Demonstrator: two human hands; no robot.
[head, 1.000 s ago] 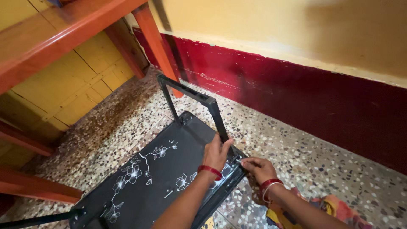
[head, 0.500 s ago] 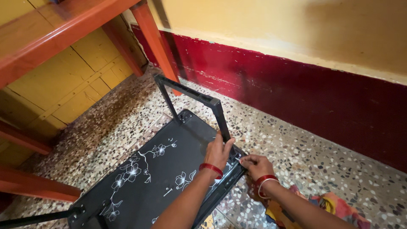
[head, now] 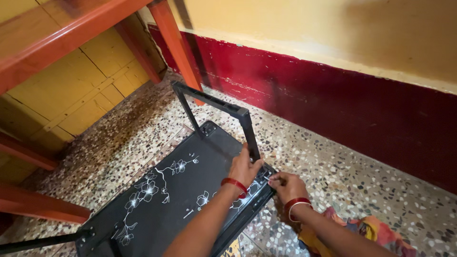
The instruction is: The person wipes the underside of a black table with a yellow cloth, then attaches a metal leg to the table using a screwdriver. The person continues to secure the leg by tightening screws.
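Speckled terrazzo floor (head: 342,166), black floral folding table (head: 166,200) upside down.
My left hand (head: 244,167) fingers wrapped around leg frame (head: 216,107); right hand (head: 287,184) fingers pinching corner hinge (head: 264,174).

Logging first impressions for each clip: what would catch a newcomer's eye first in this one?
The black folding table with white flower drawings lies upside-up on the speckled floor, its U-shaped black leg frame raised at the far end. The left hand grips the frame's near upright while the right hand pinches at the table's corner hinge. Behind, a deep red wall band runs under yellow paint.
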